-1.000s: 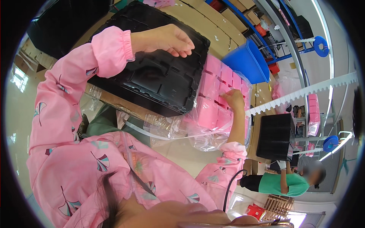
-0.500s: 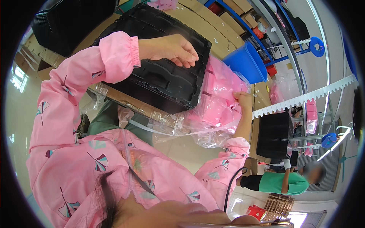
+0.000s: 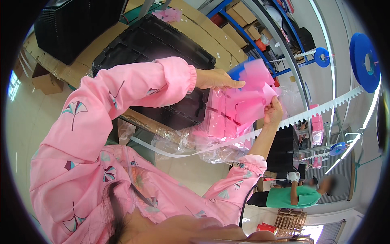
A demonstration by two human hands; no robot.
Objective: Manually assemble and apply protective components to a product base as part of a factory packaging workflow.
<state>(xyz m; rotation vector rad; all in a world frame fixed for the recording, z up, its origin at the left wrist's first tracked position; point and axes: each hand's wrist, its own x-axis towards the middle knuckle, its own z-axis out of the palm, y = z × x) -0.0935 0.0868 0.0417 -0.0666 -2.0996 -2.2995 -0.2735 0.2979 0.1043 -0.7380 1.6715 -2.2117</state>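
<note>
A thin, translucent pink sheet is lifted up, blurred in part by motion. My right hand pinches its right edge between thumb and fingers. My left hand is closed at its left side, the thumb stretched along the top and the fingertips partly hidden. Below the sheet lies a pile of pink packets in clear plastic wrap. Left of the pile stands a black crate, partly covered by my left sleeve. A white toothed strip runs past my right wrist.
A blue bin stands behind the pink sheet. Blue reels hang at the right. Another black crate is at the far left. Shelves with cartons rise at the back. A person in a green top stands at the lower right.
My left hand has moved right, from above the black crate to the pink sheet. My right hand has risen off the wrapped pile, and the sheet is now up between both hands.
</note>
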